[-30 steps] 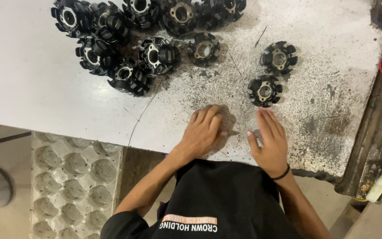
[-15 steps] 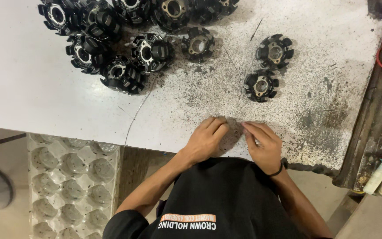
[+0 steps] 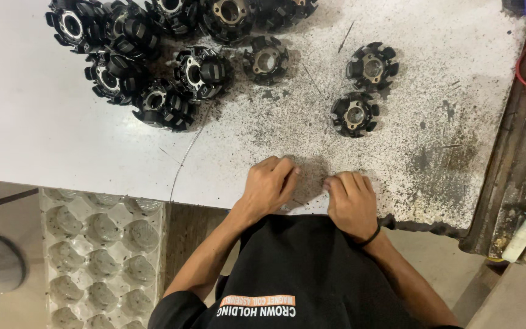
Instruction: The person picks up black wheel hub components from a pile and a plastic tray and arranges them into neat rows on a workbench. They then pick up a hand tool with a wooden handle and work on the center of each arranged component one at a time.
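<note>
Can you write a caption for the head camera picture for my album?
Two hands, left hand and right hand, rest on a speckled white table below black toothed rings.

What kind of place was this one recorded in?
Probably a small workshop or assembly bench. A pile of black toothed round parts lies on a stained, grit-speckled white table, with a moulded tray below. Both hands rest at the near edge.
</note>
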